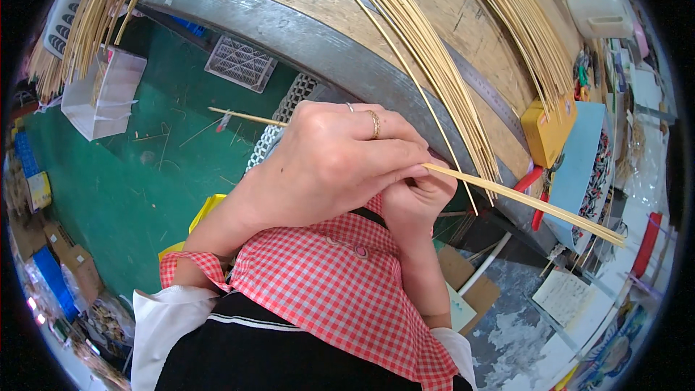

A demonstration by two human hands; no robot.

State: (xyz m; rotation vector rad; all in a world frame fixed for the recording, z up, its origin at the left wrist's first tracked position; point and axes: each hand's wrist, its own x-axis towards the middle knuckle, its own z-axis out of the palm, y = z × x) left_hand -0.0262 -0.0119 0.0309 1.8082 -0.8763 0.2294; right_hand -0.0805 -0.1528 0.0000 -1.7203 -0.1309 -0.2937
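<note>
The left forearm rises from a red-checked sleeve (340,282) at the lower left and slants up to the right. The left hand (333,163) lies knuckles up, curled over, its fingers closed and its fingertips pinching a thin bamboo strip (528,203); two rings sit on its fingers. The strip runs through both hands: one end pokes out to the left of the knuckles over the green floor (130,174), the other slants down to the right past the bench edge (289,36). The right hand (416,203) sits just beneath and behind the left, mostly hidden, wrist straight down, its fingers folded shut against the same strip. Bundled strips (427,51) fan across the wooden bench above. A yellow box (546,130) stands further right.
</note>
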